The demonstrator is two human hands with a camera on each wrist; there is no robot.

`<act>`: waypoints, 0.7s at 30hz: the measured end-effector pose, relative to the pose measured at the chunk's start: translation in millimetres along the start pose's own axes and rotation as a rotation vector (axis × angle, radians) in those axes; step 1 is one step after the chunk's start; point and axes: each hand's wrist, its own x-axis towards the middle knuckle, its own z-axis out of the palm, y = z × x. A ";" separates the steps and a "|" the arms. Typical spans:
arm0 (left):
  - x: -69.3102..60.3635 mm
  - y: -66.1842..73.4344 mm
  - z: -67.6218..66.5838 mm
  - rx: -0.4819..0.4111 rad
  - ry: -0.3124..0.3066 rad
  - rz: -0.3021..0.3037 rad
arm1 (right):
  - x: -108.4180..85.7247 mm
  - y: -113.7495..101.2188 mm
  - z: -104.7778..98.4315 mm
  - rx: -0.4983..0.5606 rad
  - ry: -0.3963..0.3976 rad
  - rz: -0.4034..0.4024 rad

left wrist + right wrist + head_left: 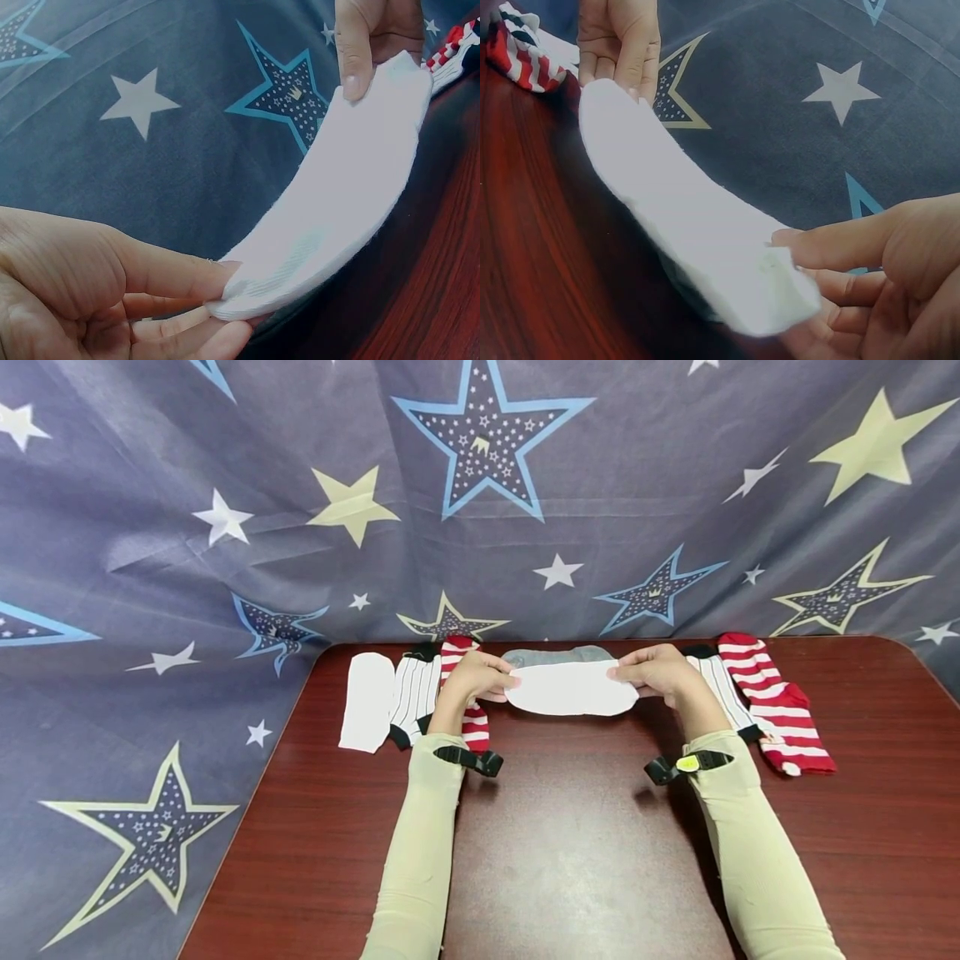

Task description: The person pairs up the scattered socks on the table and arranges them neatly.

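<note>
A white sock (572, 687) is stretched sideways between both hands at the far side of the table. My left hand (477, 677) pinches one end, thumb on top and fingers beneath, as the left wrist view shows on the white sock's ribbed end (277, 262). At the opposite end my right hand (663, 675) pinches the fabric between thumb and fingers, seen close in the right wrist view with the white sock (682, 195) sagging slightly. Directly behind it lies a grey sock (558, 655), partly hidden by the white one.
Left of the hands lie another white sock (367, 702), a black-and-white striped sock (415, 693) and a red-and-white striped sock (476, 727). To the right are a second black-striped sock (723, 689) and red-striped sock (780, 710). A starry cloth (480, 560) hangs behind the brown table (585, 860).
</note>
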 end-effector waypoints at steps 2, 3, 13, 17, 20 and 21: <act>-0.4 -0.1 -0.4 0.014 0.004 -0.002 | 0.8 0.2 1.2 -0.010 0.002 0.003; -0.5 -0.2 -0.5 0.021 0.006 -0.004 | 1.2 0.6 1.6 -0.014 0.001 0.003; -0.5 -0.7 -1.0 0.089 0.007 -0.030 | 3.8 4.3 4.2 -0.026 -0.029 0.011; 0.1 -1.2 -0.3 0.095 0.002 -0.034 | 3.6 3.8 5.5 -0.037 -0.057 0.029; 0.1 -1.5 0.3 0.086 -0.003 -0.035 | 3.1 3.5 6.6 -0.053 -0.072 0.031; 0.0 -1.3 0.3 0.087 -0.005 -0.036 | 3.1 3.6 6.8 -0.060 -0.074 0.029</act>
